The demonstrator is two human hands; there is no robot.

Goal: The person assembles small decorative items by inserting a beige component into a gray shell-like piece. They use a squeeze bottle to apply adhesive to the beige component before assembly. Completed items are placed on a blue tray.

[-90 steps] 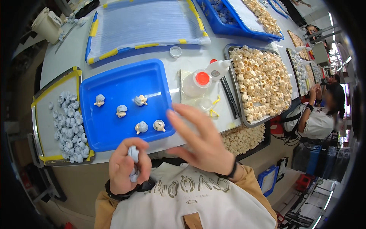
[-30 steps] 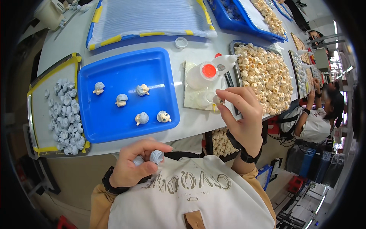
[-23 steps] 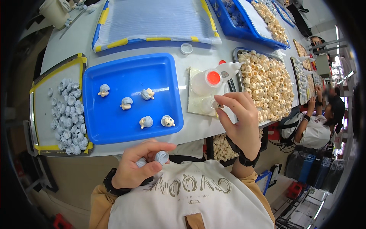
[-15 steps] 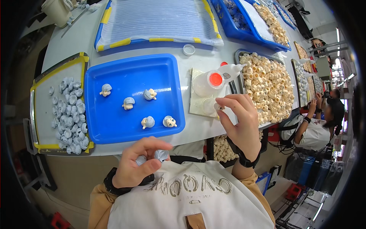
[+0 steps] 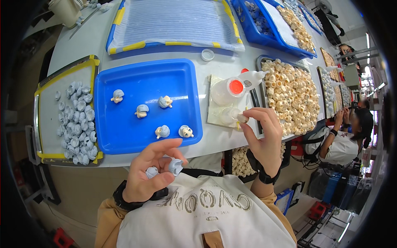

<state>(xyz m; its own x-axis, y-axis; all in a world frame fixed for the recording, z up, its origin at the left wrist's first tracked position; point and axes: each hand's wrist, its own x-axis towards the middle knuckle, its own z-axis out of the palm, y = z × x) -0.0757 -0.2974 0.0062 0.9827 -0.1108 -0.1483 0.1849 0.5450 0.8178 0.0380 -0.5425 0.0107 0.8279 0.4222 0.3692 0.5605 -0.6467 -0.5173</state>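
Note:
My left hand [image 5: 144,175] is curled in front of my apron. A light blue doll-hair shell [image 5: 176,166] sits between its thumb and fingers, with a notched edge showing. A second blue hair shell [image 5: 151,172] lies deeper in the same hand. My right hand [image 5: 266,140] pinches a small pale doll-head piece [image 5: 242,119] between thumb and forefinger. That piece is at the mouth of a small translucent bottle [image 5: 228,116]; whether they touch I cannot tell. Several doll heads with blue hair [image 5: 142,110] lie spaced out in a blue tray [image 5: 147,66].
At the left, a yellow-taped board [image 5: 45,107] carries a heap of blue hair shells [image 5: 78,124]. Larger bottles [image 5: 225,91] stand on a pale pad [image 5: 215,120]. A metal tray [image 5: 259,62] at the right is full of cream head pieces [image 5: 291,97]. Another person [image 5: 345,140] works further right.
The hair shell in my left fingers has turned, showing its notched edge. My right hand has shifted slightly down and right with the pale piece, still by the small bottle.

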